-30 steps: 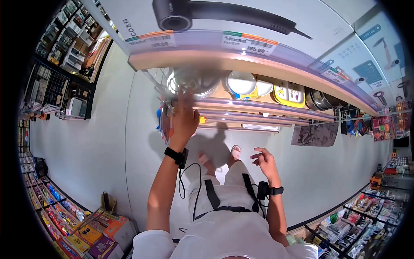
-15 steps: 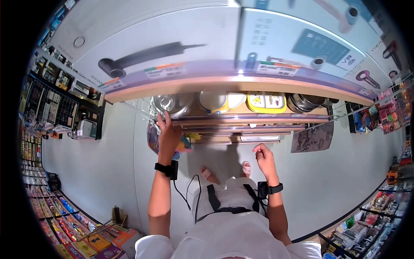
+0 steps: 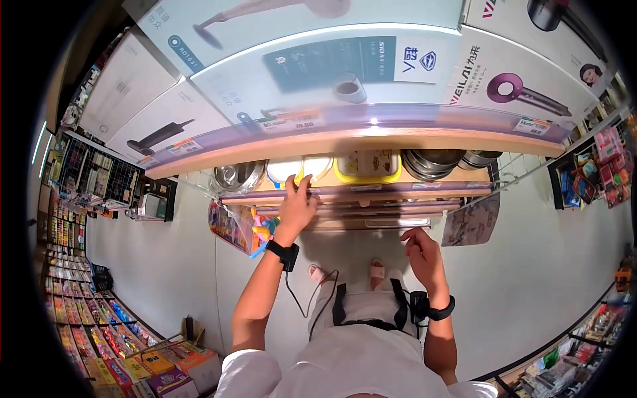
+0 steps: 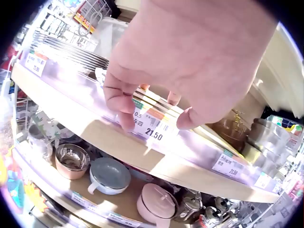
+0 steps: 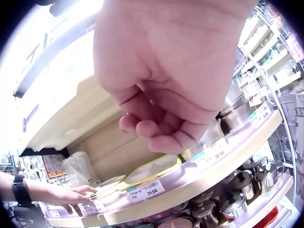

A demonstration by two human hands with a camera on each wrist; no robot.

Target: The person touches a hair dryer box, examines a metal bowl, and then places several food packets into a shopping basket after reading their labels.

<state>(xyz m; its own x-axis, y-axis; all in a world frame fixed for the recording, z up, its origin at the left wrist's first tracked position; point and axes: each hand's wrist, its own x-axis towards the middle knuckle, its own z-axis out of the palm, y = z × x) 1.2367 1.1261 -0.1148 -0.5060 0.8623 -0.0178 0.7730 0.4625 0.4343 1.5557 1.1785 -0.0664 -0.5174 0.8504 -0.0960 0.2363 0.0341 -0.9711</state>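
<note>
My left hand (image 3: pixel 297 209) reaches to the front edge of a shelf, its fingertips right at two white dishes (image 3: pixel 282 169) with coloured rims. In the left wrist view its fingers (image 4: pixel 121 102) hang bent over the shelf lip, around a price label (image 4: pixel 153 129) reading 21.50. Beside the dishes lies a yellow-rimmed tray (image 3: pixel 366 178). Steel plates (image 4: pixel 71 53) are stacked to the left. My right hand (image 3: pixel 424 255) hovers lower, in front of the shelves, with loosely curled fingers and nothing in it.
Boxed hair dryers (image 3: pixel 312 73) fill the shelf above, whose wooden edge (image 3: pixel 358 138) overhangs the dishes. Steel bowls (image 3: pixel 431 164) stand to the right. Lower down are lidded cups (image 4: pixel 156 202). A grey sheet (image 3: pixel 471 222) hangs at the right end.
My left hand has moved right, from the steel plates to the white dishes. The view has shifted right along the shelf. My right hand stays low, its fingers a little more curled.
</note>
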